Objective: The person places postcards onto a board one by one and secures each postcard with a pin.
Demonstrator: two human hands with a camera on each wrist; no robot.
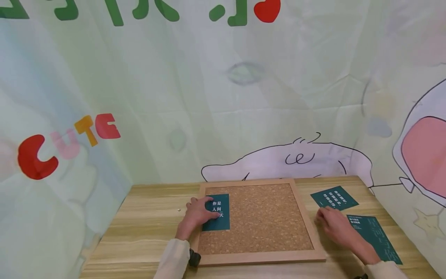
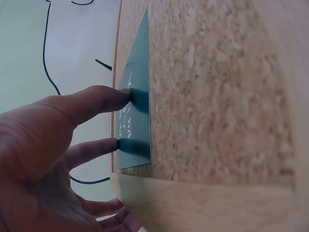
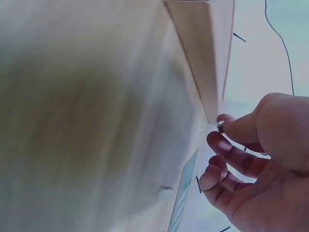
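A dark green card (image 1: pixel 223 221) with white writing lies on the left part of a wood-framed cork board (image 1: pixel 268 221). My left hand (image 1: pixel 198 214) rests thumb and fingertips on that card (image 2: pixel 140 116), spread apart on its face. To the right of the board, my right hand (image 1: pixel 336 228) is above the table. In the right wrist view, the thumb and index finger pinch a small shiny metal piece (image 3: pixel 221 126) that looks like a thumbtack; most of it is hidden by the fingers.
Two more green cards, a tilted one (image 1: pixel 334 198) and a nearer one (image 1: pixel 378 240), lie on the wooden table (image 1: pixel 150 224) at right. A tiny pale object (image 1: pixel 179 209) sits left of the board. A printed curtain (image 1: pixel 156 97) hangs behind.
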